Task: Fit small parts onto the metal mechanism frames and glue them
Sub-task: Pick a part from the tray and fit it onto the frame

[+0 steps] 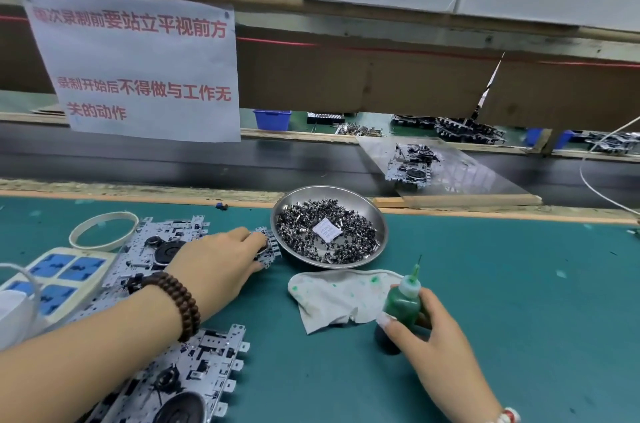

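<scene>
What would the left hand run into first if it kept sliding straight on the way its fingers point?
Most likely the steel bowl of small dark parts. The left hand rests on a metal frame, fingers pointing right toward the bowl's near-left rim. Depth is unclear, but nothing else shows between.

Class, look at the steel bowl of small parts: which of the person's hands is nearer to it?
The left hand is nearer, its fingertips just beside the steel bowl's left rim. The right hand grips the green glue bottle, nearer the camera.
</scene>
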Available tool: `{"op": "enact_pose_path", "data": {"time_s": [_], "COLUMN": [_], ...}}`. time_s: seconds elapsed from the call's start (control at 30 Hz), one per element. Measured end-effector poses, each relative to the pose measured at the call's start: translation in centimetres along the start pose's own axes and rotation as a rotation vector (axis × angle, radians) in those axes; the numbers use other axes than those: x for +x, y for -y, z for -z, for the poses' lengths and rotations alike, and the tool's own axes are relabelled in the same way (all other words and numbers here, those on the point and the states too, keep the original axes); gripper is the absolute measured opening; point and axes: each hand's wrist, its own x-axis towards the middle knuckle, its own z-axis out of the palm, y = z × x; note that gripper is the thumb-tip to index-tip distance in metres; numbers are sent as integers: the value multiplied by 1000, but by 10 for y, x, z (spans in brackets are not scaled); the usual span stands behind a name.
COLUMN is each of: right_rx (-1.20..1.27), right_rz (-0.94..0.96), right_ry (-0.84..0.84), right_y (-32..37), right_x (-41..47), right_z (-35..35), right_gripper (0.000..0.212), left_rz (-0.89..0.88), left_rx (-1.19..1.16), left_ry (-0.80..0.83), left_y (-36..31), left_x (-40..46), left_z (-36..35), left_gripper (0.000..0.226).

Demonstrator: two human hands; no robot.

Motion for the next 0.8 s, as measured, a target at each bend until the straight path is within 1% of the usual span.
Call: {"op": "enact_pose_path", "data": {"time_s": [0.13,0.2,0.23,0.3,0.33,0.4,0.43,0.53,0.63,0.67,0.7,0.77,0.8], "right_rx": [-23,-35,-44,-61,-66,-63,-57,-50,-74,-84,-95,-124,-142], "right_rz": [5,10,13,18,23,29,30,25,26,27,28,24,23], "right_ry": [19,27,32,41,45,46,45,46,55,54,51,43,37], "right_y": [4,6,7,9,9,8,7,7,8,8,8,7,7], "right_x": [6,9,11,13,14,15,15,17,20,21,22,24,25], "right_z": [-12,-17,-20,-23,-23,-23,-23,-22,-23,-23,-22,-21,-20], "right_gripper": [25,25,24,22,22,21,21,21,18,17,16,15,15], "left_rz": [2,-15,-28,-34,-49,-154,-197,-318,-314,-299,-293,-300,-297], "left_rx": [40,62,68,68,88,65,83,211,215,201,187,169,160], "left_ry": [-85,-82,-73,-53,-68,-186,-185,-167,-100,-93,-108,-162,-191], "left_y": [5,3,1,-1,1,6,9,16,20,21,23,25,26], "left_x": [1,0,0,2,4,6,7,9,10,9,9,10,10], "left_z": [-4,-7,-10,-14,-13,-8,0,10,3,1,-2,-4,-2], "left_gripper": [29,30,35,59,70,82,81,57,44,45,51,74,81]}}
